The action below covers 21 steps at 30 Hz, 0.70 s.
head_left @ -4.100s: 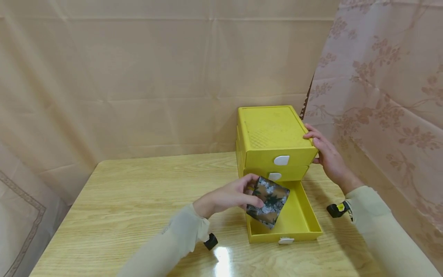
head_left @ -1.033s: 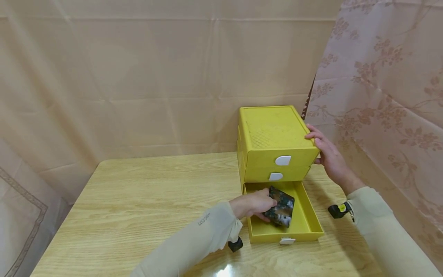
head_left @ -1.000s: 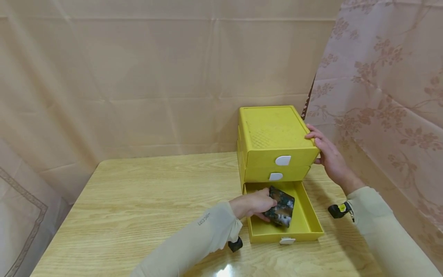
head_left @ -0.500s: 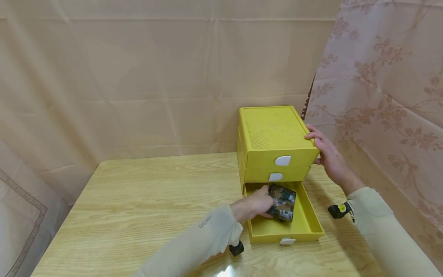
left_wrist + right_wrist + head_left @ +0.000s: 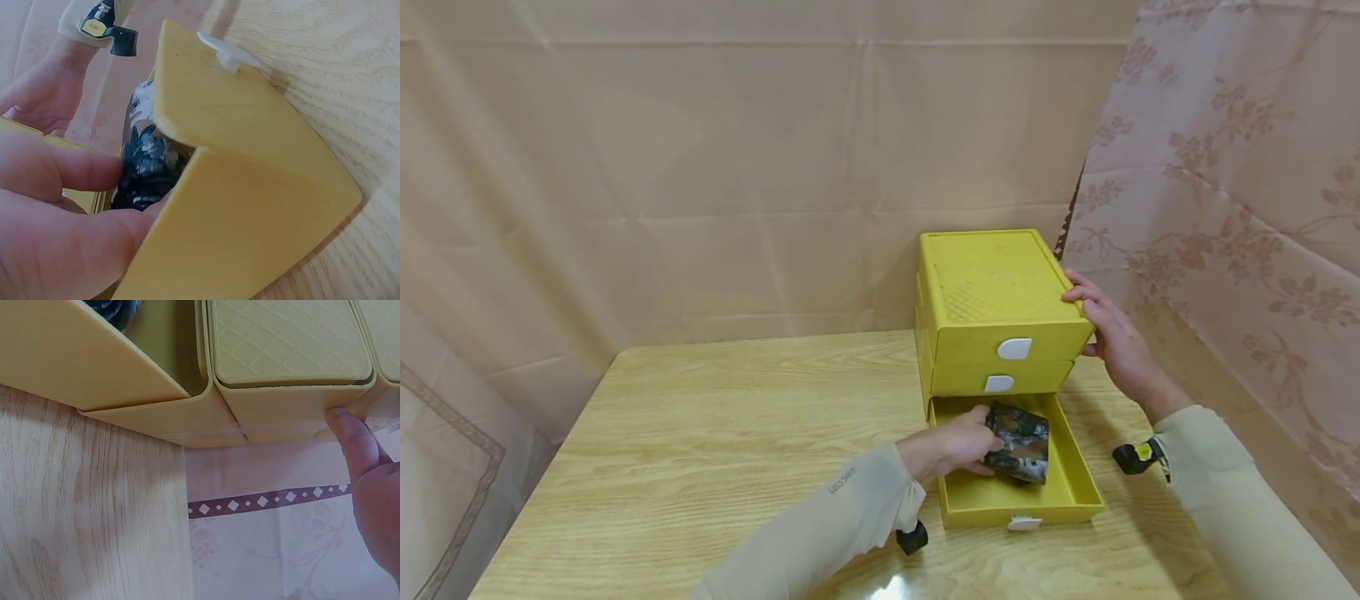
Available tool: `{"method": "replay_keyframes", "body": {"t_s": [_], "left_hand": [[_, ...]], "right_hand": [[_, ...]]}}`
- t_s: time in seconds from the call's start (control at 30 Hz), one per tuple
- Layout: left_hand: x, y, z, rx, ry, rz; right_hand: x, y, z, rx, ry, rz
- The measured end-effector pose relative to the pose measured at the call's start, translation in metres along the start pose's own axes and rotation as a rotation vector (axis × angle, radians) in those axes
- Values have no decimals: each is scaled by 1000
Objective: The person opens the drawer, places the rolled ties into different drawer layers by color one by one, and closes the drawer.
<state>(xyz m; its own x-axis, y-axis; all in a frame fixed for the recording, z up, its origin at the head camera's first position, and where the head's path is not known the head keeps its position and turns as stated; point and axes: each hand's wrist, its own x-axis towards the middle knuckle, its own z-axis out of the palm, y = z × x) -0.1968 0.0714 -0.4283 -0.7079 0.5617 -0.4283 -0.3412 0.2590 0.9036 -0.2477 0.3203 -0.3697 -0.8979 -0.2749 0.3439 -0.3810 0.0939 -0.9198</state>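
In the head view a dark camouflage-patterned bundle point(image 5: 1021, 442) lies tilted in the open bottom drawer point(image 5: 977, 497) of a yellow drawer unit point(image 5: 992, 275). My left hand point(image 5: 951, 446) reaches over the drawer's left wall and pinches the bundle by its left side. The left wrist view shows thumb and fingers around the bundle's dark end point(image 5: 147, 169), partly hidden behind the drawer wall. Against the unit's upper right edge, my right hand point(image 5: 1116, 342) rests with fingertips on the top and side. In the right wrist view one finger point(image 5: 356, 440) presses the unit's side.
Two upper drawers point(image 5: 966, 379) with white tabs are closed. The unit stands at the right of a wooden table point(image 5: 737, 417), near a beige curtain point(image 5: 737, 167) behind and a floral curtain point(image 5: 1247, 208) at the right. Each wrist carries a black camera point(image 5: 912, 537).
Since the oldest frame my left hand has lowered the bundle from above the drawer into it. Over the last second the bundle has turned and shifted slightly right. The right hand stays put.
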Motion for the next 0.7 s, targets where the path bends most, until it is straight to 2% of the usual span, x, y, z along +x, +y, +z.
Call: {"method": "replay_keyframes", "body": {"t_s": [0.43, 0.7], "left_hand": [[-12, 2, -6, 57, -74, -37], [-21, 6, -10, 92, -75, -43]], "right_hand": [[-1, 2, 0, -9, -1, -4], [0, 1, 0, -13, 1, -7]]}}
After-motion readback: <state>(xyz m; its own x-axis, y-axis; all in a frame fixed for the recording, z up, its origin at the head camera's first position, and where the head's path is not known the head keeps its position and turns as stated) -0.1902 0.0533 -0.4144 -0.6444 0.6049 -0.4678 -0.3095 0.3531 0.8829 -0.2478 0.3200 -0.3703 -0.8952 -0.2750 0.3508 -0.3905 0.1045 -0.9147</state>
